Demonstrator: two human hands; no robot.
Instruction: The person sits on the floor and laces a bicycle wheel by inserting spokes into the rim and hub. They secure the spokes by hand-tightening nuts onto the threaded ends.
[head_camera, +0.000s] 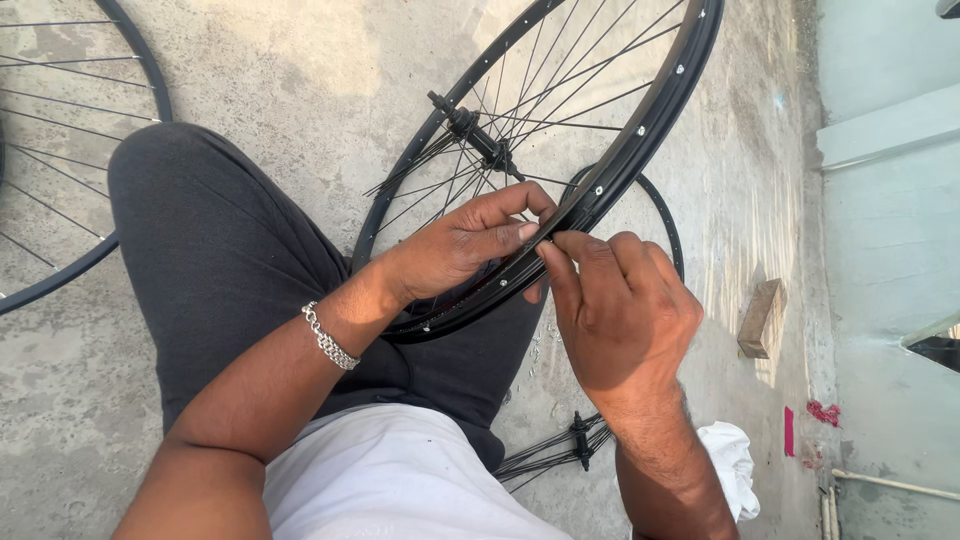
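Observation:
A black spoked bicycle wheel (640, 130) leans tilted over my lap, its hub (478, 135) pointing up toward me. My left hand (465, 245) wraps the rim's near edge, thumb pressed on the inner channel. My right hand (620, 305) meets it from the right, thumb and forefinger pinched on a small spot on the rim, likely a spoke end or nipple; the part itself is too small to make out. A silver chain bracelet (330, 337) circles my left wrist.
Another black wheel (60, 270) lies on the concrete floor at the left. A second hub with spokes (580, 440) shows under my right forearm. A wooden block (762, 318), white cloth (735, 465) and red scraps (822, 412) lie at the right near a wall.

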